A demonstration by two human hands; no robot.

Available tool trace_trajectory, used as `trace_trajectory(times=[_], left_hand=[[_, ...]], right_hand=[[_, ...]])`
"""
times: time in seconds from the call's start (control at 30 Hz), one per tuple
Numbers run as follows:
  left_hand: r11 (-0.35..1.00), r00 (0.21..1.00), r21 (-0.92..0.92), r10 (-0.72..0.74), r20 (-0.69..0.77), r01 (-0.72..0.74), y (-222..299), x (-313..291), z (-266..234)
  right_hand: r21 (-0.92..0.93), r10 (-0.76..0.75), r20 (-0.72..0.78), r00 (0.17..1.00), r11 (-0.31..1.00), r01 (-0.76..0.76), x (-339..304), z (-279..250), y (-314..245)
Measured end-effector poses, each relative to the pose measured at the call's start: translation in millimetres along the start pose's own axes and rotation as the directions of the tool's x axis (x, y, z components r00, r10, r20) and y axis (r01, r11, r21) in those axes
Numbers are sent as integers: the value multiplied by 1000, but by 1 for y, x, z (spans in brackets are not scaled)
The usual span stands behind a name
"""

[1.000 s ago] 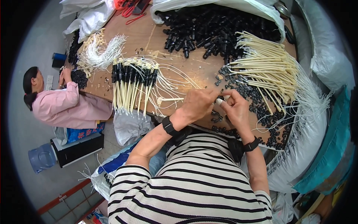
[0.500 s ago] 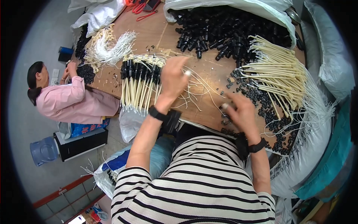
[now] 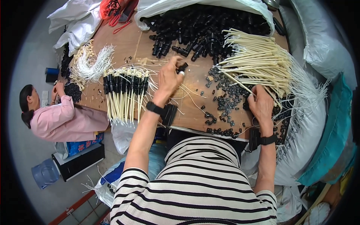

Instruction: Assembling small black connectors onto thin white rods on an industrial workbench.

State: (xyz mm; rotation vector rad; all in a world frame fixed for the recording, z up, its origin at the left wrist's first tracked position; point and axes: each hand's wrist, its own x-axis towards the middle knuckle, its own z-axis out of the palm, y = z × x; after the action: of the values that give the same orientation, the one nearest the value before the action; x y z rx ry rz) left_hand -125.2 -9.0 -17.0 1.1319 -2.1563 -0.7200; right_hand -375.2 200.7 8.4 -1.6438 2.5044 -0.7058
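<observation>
My left hand (image 3: 169, 78) is closed on a short black plastic fitting (image 3: 182, 68) over the middle of the table. To the right, my right hand (image 3: 261, 105) pinches one end of a thin cream rod (image 3: 237, 81) that slants away to the far left. It lies at the near edge of a big bunch of cream rods (image 3: 258, 63) with long white strings trailing off to the right. Small black clips (image 3: 225, 103) are scattered between the hands. Left of my left hand lies a row of cream rods with black fittings (image 3: 125, 84) on their far ends.
A white sack (image 3: 210, 4) spills a heap of black fittings (image 3: 195, 32) at the back. White strings (image 3: 93, 63) and a red bag (image 3: 110, 11) are at the far left. A person in pink (image 3: 62, 116) works beside the table. Full sacks (image 3: 305, 131) crowd the right edge.
My right hand has moved right to the bunch and taken a cream rod. A black fitting now shows in my left hand. The whole view has shifted slightly.
</observation>
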Motion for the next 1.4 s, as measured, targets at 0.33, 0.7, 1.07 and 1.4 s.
trace_trajectory(times=[0.33, 0.7, 1.07, 1.4], left_hand=[[991, 931, -129, 72, 357, -28, 26, -24, -7], [944, 926, 79, 296, 236, -322, 23, -22, -3], [776, 825, 298, 559, 79, -555, 33, -36, 18], [948, 935, 26, 309, 173, -318, 64, -52, 5]], right_hand=[[294, -187, 140, 972, 946, 139, -15, 11, -39], [193, -204, 11, 979, 961, 198, -24, 16, -50], [54, -290, 51, 956, 956, 287, -23, 4, -66], [938, -50, 236, 970, 272, -215, -10, 10, -39]])
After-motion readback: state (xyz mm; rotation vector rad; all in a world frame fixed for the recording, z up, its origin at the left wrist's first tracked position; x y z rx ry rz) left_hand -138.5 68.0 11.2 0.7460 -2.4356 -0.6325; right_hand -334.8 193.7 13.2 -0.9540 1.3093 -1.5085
